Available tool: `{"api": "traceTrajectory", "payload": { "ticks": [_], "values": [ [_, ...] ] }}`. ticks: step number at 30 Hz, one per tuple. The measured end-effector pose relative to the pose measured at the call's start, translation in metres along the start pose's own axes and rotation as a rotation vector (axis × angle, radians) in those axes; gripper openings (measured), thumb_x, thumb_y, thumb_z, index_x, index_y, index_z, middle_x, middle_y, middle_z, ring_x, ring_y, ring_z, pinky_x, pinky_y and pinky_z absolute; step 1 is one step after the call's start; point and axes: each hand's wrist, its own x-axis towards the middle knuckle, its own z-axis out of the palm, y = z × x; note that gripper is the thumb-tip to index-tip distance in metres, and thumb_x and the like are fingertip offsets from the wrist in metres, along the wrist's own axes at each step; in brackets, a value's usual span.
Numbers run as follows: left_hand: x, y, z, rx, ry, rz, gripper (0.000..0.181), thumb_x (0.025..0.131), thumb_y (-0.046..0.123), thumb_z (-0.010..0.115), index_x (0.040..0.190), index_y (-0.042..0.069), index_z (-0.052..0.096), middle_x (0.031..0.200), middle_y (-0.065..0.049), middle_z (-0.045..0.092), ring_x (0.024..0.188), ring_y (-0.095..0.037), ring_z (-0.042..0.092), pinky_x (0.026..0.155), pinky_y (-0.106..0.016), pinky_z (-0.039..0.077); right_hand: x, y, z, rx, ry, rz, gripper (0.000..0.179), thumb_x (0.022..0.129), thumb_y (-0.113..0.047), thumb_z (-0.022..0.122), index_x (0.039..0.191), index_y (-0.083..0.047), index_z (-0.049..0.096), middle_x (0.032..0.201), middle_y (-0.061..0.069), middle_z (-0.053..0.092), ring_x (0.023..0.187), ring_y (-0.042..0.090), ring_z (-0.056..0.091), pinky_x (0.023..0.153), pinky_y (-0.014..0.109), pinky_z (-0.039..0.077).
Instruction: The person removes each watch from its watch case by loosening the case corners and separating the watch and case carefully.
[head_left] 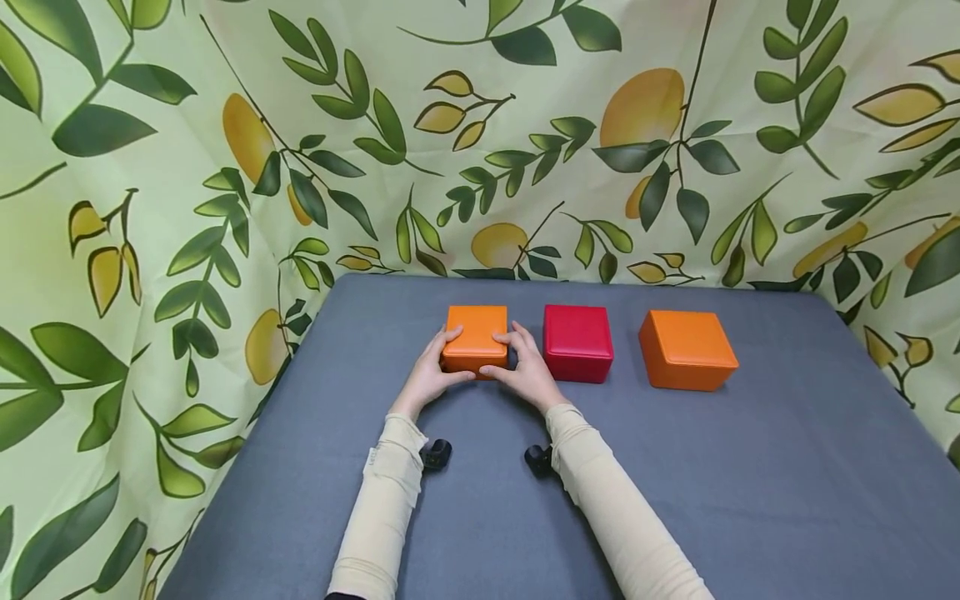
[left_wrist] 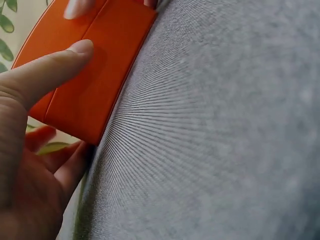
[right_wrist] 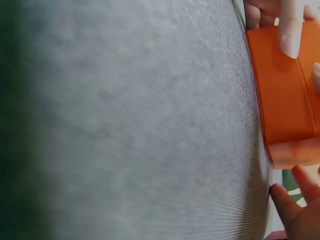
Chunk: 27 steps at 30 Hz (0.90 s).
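Note:
An orange box (head_left: 477,323) with a seam between lid and base sits on the grey table at the left of a row of boxes. My left hand (head_left: 427,377) holds it from the left, its thumb (left_wrist: 67,60) on the front face and fingers around the side. From the right, my right hand (head_left: 531,373) grips the same box, thumb at the front and index finger at the top edge. Some right-hand fingers (right_wrist: 305,190) are spread beside the box in the right wrist view. The lid is on, so the inside is hidden.
A red box (head_left: 577,342) stands just right of my right hand. Farther right is another orange box (head_left: 688,348), turned slightly. The grey table (head_left: 480,517) ends at a leaf-patterned cloth (head_left: 540,167) behind the boxes.

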Motion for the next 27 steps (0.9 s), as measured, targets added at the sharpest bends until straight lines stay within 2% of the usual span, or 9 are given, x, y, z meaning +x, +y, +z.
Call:
{"api": "traceTrajectory", "payload": {
  "ticks": [2, 7, 13, 17, 22, 27],
  "values": [
    [0.001, -0.004, 0.001, -0.005, -0.001, 0.022, 0.077, 0.073, 0.016, 0.079, 0.14, 0.023, 0.04, 0.155, -0.011, 0.02, 0.139, -0.033, 0.029, 0.111, -0.048, 0.03, 0.002, 0.001, -0.001, 0.029, 0.006, -0.017, 0.054, 0.077, -0.034, 0.075, 0.123, -0.016, 0.051, 0.155, 0.011, 0.017, 0.14, 0.036, 0.026, 0.109, 0.053, 0.03],
    [0.004, -0.012, 0.006, -0.024, 0.031, 0.038, 0.076, 0.074, 0.016, 0.078, 0.139, 0.029, 0.042, 0.148, -0.008, 0.038, 0.13, -0.029, 0.043, 0.108, -0.046, 0.034, 0.004, 0.004, 0.0, 0.113, 0.023, -0.022, 0.05, 0.075, -0.028, 0.077, 0.116, -0.013, 0.052, 0.156, 0.011, 0.012, 0.142, 0.035, 0.021, 0.111, 0.054, 0.026],
    [0.003, -0.017, 0.008, -0.105, 0.063, 0.068, 0.074, 0.072, 0.011, 0.078, 0.137, 0.026, 0.044, 0.144, -0.012, 0.042, 0.125, -0.03, 0.046, 0.105, -0.047, 0.035, 0.009, 0.005, 0.003, 0.221, 0.026, -0.035, 0.047, 0.073, -0.024, 0.079, 0.11, -0.012, 0.053, 0.157, 0.01, 0.006, 0.144, 0.033, 0.014, 0.113, 0.055, 0.019],
    [0.003, -0.018, 0.007, -0.141, 0.051, 0.086, 0.074, 0.073, 0.009, 0.078, 0.137, 0.022, 0.044, 0.145, -0.012, 0.041, 0.125, -0.03, 0.046, 0.105, -0.045, 0.035, 0.014, 0.006, 0.005, 0.334, 0.004, -0.019, 0.045, 0.073, -0.017, 0.079, 0.107, -0.01, 0.051, 0.158, 0.006, 0.002, 0.145, 0.032, 0.01, 0.115, 0.054, 0.014],
    [0.0, -0.01, 0.004, -0.166, 0.03, 0.085, 0.073, 0.073, 0.004, 0.076, 0.137, 0.017, 0.044, 0.146, -0.013, 0.04, 0.124, -0.031, 0.048, 0.104, -0.043, 0.037, 0.021, 0.007, 0.007, 0.468, -0.011, 0.031, 0.039, 0.07, -0.009, 0.078, 0.096, -0.012, 0.05, 0.158, -0.003, 0.003, 0.146, 0.026, 0.005, 0.117, 0.052, 0.008],
    [-0.005, 0.007, 0.001, -0.178, 0.011, 0.078, 0.07, 0.075, 0.001, 0.074, 0.137, 0.009, 0.042, 0.148, -0.016, 0.036, 0.126, -0.035, 0.044, 0.106, -0.046, 0.035, 0.027, 0.007, 0.005, 0.528, -0.042, 0.021, 0.038, 0.067, -0.001, 0.076, 0.086, -0.014, 0.047, 0.159, -0.004, 0.001, 0.146, 0.023, 0.007, 0.117, 0.046, 0.016]
  ]
}}
